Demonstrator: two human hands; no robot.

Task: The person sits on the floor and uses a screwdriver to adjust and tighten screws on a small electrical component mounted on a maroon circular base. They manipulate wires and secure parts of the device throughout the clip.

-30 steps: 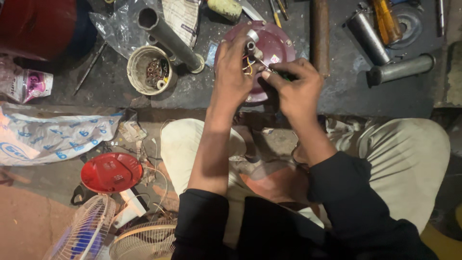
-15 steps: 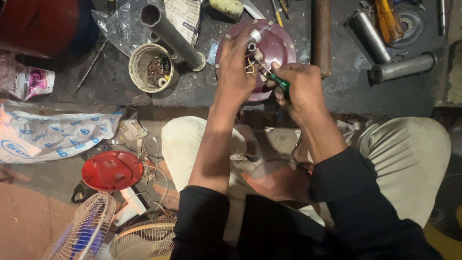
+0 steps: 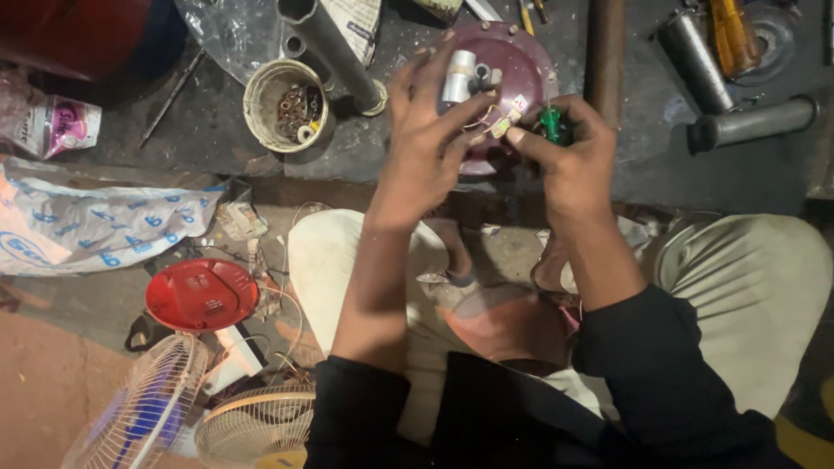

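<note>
Clamped on a green-handled screwdriver [image 3: 551, 123], my right hand [image 3: 565, 156] sits at 3 o'clock of the maroon motor housing [image 3: 521, 69] on the dark bench. Left hand [image 3: 430, 143] wraps the housing's near edge, fingers by the silver cylinder [image 3: 459, 76]. At 9 o'clock I see a tub of small parts [image 3: 285, 104].

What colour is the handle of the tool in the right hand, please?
The tool handle is green, gripped in the right hand; head view.

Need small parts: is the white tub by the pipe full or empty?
Partly full. The open white tub stands upright; small rusty rings and bits cover its bottom, walls bare above them, beside the pipe.
</note>
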